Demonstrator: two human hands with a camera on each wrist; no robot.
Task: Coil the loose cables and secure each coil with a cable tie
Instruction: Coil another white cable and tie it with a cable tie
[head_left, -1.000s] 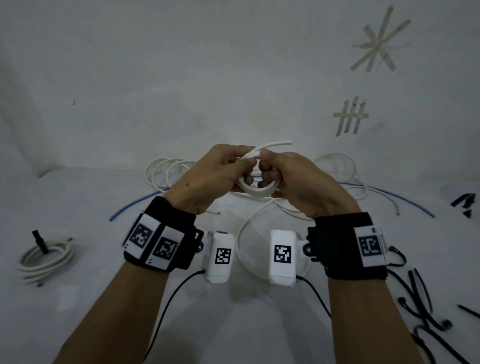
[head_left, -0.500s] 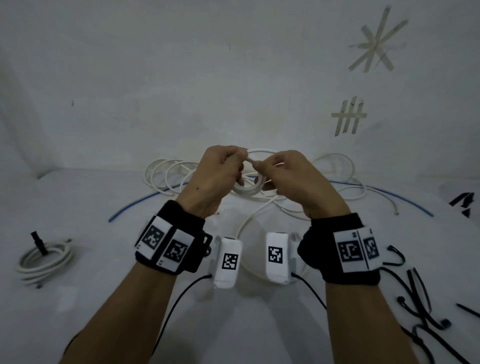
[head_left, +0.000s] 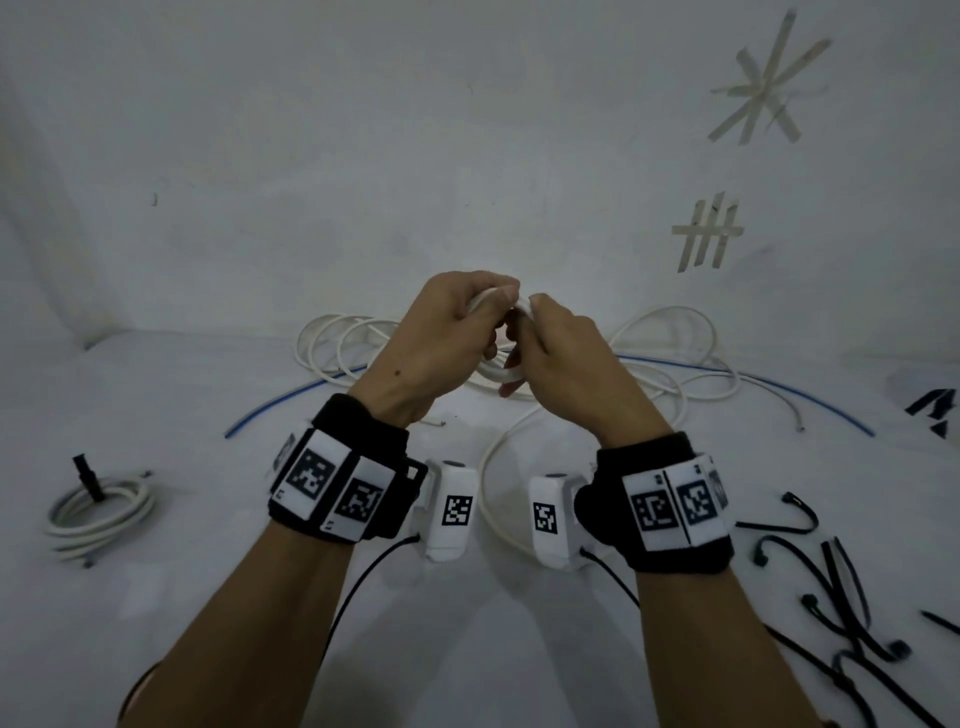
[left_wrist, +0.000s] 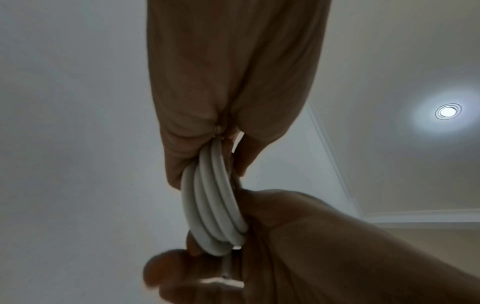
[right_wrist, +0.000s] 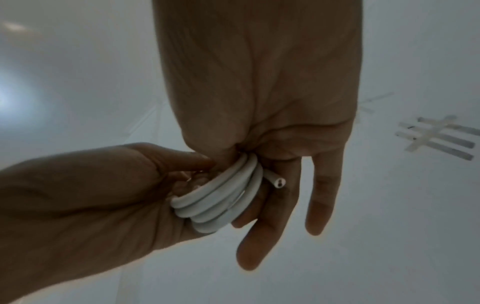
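**White cable coil held between both hands above a white work surface**

White work surface (head_left: 208, 597) and plain white wall (head_left: 363, 156) behind, with tape marks (head_left: 706, 231) up to the right of the grip. Far left of the grip: finished coil (head_left: 98, 512), already bound by a black tie. Just beyond the grip, on the surface: loose white cables (head_left: 343, 343) and one blue cable (head_left: 291, 400), uncoiled.

At the grip itself: left hand (head_left: 441, 343) with fingers curled round the small white coil (left_wrist: 213, 205), several turns stacked side by side. Right hand (head_left: 561, 358) pressed against the same coil from the other side, thumb and forefinger pinching the turns, remaining fingers (right_wrist: 319, 185) extended and slack. Cut cable end (right_wrist: 278, 182) projecting free from the coil, beside the right fingers. Below the grip, one white strand (head_left: 493, 467) trailing down to the surface; whether part of this coil, not determinable.

Right of the grip and nearer the body: black cable ties (head_left: 841, 587) scattered on the surface, well apart from both hands.

Likely hazards: spring-back of the stiff turns on release of either hand to fetch a tie, since the coil is not yet bound; escape of the free end, loosening the outer turn; snagging of the trailing strand on the loose cables beneath.
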